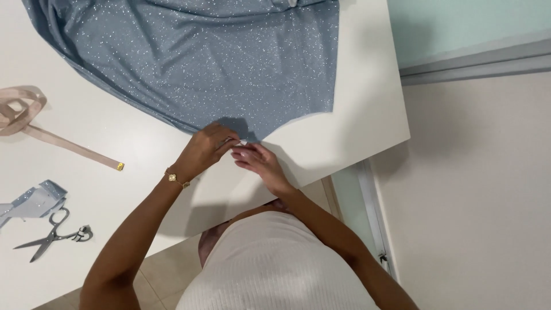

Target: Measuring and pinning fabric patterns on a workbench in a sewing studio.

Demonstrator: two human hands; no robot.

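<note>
Fabric (201, 57): blue, glittery, spread on white table (367, 115); its corner at the near edge
Left hand (206, 150): fingers pinched on that corner
Right hand (258, 161): fingertips closed on same corner, touching left
Scissors (51, 234): well apart, far left

I wear a sleeveless white top of fine ribbed knit (275, 264), close-fitting, its ribs running in narrow lines down my front. Both my arms are bare from the shoulder to the fingers, with no sleeves or cuffs on them. On my left wrist sits a thin gold chain bracelet (175, 179) with a small clover-shaped gold charm on it. My left hand (206, 148) shows no rings that I can make out. My right hand (261, 162) has pale, glossy polished nails on its fingertips.
</note>
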